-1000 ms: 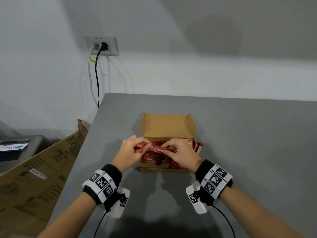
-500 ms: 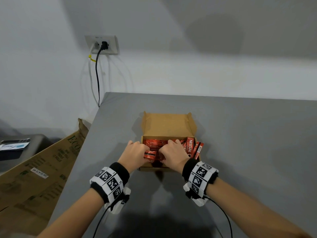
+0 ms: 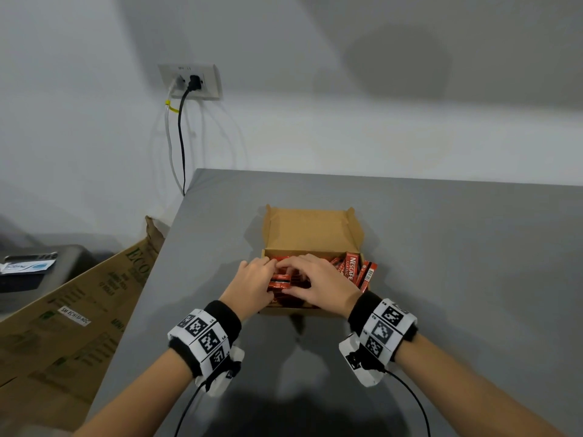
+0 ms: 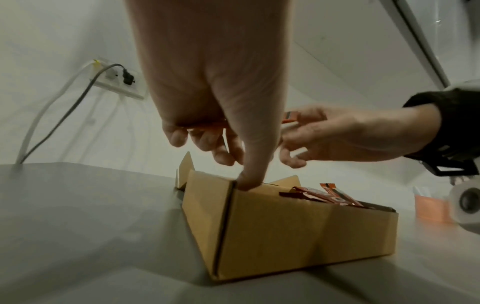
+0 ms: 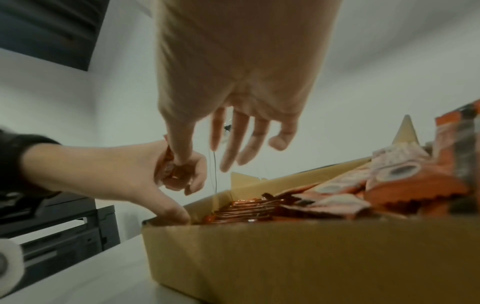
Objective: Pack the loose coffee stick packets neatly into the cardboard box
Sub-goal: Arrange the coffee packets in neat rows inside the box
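Observation:
An open cardboard box (image 3: 310,230) sits mid-table with its lid flap folded back. Red coffee packets (image 5: 244,209) lie stacked inside, and a few packets (image 3: 351,269) stand upright against its right wall. My left hand (image 3: 252,283) hovers over the box's left side, fingers curled round one red packet (image 5: 167,166). Its thumb presses the near left corner of the box (image 4: 285,236). My right hand (image 3: 318,283) is spread over the packets with fingers fairly straight. Its thumb touches the held packet (image 3: 279,280). The hands hide most of the box's contents.
The grey table (image 3: 441,279) ends just left of the box. Beside that edge leans a flattened brown carton (image 3: 79,310), with a dark unit (image 3: 47,263) behind it. A wall socket (image 3: 189,80) with cables hangs at the back left.
Both hands pinched one packet above the box a second ago. They have since come down onto the stack, and the right hand has spread out over the packets.

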### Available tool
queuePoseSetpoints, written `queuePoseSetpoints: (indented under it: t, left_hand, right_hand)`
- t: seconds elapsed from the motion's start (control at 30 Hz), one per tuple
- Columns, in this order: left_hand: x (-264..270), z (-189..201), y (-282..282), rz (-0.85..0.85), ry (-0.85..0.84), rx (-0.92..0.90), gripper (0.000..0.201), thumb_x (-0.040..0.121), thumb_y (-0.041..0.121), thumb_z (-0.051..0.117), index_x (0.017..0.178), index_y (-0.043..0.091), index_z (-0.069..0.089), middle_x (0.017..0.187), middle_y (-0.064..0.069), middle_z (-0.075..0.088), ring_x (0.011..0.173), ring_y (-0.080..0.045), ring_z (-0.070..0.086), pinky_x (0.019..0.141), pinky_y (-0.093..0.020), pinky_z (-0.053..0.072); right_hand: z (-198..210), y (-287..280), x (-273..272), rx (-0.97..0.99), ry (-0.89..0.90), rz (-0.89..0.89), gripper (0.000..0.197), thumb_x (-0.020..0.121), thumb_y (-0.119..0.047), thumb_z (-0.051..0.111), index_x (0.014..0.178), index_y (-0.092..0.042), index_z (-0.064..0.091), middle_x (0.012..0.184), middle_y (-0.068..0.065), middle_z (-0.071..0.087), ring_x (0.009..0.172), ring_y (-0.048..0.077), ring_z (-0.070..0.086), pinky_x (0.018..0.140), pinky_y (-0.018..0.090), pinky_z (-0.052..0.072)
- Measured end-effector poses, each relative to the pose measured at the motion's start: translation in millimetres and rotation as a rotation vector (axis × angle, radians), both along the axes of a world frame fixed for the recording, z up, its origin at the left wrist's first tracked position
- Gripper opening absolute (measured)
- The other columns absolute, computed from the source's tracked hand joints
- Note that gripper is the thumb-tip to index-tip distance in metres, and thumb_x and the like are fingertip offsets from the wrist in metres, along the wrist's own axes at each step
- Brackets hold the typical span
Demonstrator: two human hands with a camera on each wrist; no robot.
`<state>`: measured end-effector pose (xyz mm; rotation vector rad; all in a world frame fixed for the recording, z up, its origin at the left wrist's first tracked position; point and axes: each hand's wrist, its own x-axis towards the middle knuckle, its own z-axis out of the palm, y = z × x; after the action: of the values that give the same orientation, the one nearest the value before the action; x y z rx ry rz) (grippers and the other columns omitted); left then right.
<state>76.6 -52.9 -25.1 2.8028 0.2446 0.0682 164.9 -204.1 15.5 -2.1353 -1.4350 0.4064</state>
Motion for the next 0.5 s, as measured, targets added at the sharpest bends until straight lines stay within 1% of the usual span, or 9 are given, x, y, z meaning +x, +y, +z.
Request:
queuePoseSetpoints:
  t: [0.03,0.07,0.13,0.17,0.23,0.33,0.4,0.43,0.5]
  left_hand:
    - [1,-1,-1,-0.004,0.025,0.004,0.024,0.083,0.015,0.055,0.107,0.017,0.054,0.103,0.003,0.056,0.099,-0.017,0.051,0.085,-0.028,0.033]
    - [2,-1,-2,-0.002,0.044,0.002,0.024,0.083,0.017,0.055,0.107,0.016,0.054,0.104,0.003,0.056,0.1,-0.017,0.051,0.086,-0.028,0.032]
    - [3,0,-3,-0.002,0.053,-0.013,0.022,0.082,0.022,0.057,0.102,0.016,0.053,0.099,0.005,0.053,0.098,-0.017,0.051,0.086,-0.029,0.032]
    - [2,2,-2,-0.005,0.06,-0.031,0.021,0.08,0.025,0.059,0.099,0.017,0.053,0.096,0.006,0.051,0.097,-0.016,0.051,0.087,-0.03,0.032]
    - [1,5,-2,-0.006,0.077,-0.055,0.019,0.079,0.029,0.061,0.093,0.019,0.053,0.092,0.008,0.05,0.093,-0.015,0.051,0.089,-0.031,0.033]
    - [1,7,0,-0.01,0.079,-0.095,0.023,0.073,0.043,0.064,0.082,0.024,0.054,0.086,0.009,0.055,0.082,-0.01,0.051,0.089,-0.033,0.037]
    - [1,7,2,-0.029,0.111,-0.091,0.039,0.068,0.059,0.062,0.086,0.024,0.058,0.086,0.01,0.058,0.081,-0.008,0.051,0.087,-0.032,0.038]
    - [2,8,3,-0.034,0.13,-0.073,0.045,0.067,0.063,0.062,0.089,0.024,0.061,0.088,0.01,0.059,0.083,-0.008,0.053,0.086,-0.031,0.036]
    - [4,9,3,-0.044,0.142,-0.014,0.042,0.072,0.058,0.065,0.094,0.022,0.062,0.093,0.008,0.06,0.089,-0.011,0.054,0.083,-0.029,0.033]
  right_hand:
    - [1,0,0,-0.028,-0.023,0.022,0.037,0.087,-0.027,0.062,0.123,-0.023,0.054,0.101,-0.01,0.055,0.09,0.003,0.047,0.085,0.018,0.036]
    - [0,0,1,-0.044,-0.036,0.019,0.033,0.088,-0.025,0.061,0.12,-0.022,0.057,0.096,-0.011,0.054,0.088,0.005,0.047,0.083,0.019,0.037]
    - [-3,-4,8,-0.015,-0.004,-0.032,0.025,0.086,-0.022,0.064,0.111,-0.021,0.063,0.089,-0.012,0.054,0.079,0.007,0.05,0.079,0.022,0.042]
    - [-5,-7,12,-0.008,0.007,-0.063,0.024,0.085,-0.02,0.065,0.108,-0.021,0.064,0.089,-0.011,0.056,0.078,0.008,0.052,0.079,0.023,0.045]
    - [-8,-11,19,-0.08,-0.073,-0.082,0.024,0.084,-0.022,0.066,0.108,-0.022,0.065,0.096,-0.007,0.062,0.088,0.009,0.053,0.083,0.028,0.046]
    - [-14,-13,20,-0.263,-0.216,-0.001,0.027,0.083,-0.037,0.065,0.107,-0.024,0.064,0.107,-0.003,0.062,0.101,0.015,0.049,0.09,0.036,0.039]
    - [-18,-11,16,-0.327,-0.279,0.048,0.029,0.083,-0.04,0.063,0.107,-0.023,0.065,0.111,-0.003,0.061,0.105,0.018,0.046,0.09,0.036,0.034]
    - [-20,-10,14,-0.343,-0.308,0.06,0.029,0.084,-0.04,0.062,0.107,-0.023,0.065,0.112,-0.002,0.06,0.106,0.018,0.045,0.089,0.036,0.032]
    - [-22,-6,11,-0.367,-0.358,0.081,0.027,0.085,-0.038,0.061,0.106,-0.022,0.065,0.114,-0.002,0.059,0.106,0.02,0.044,0.086,0.035,0.029]
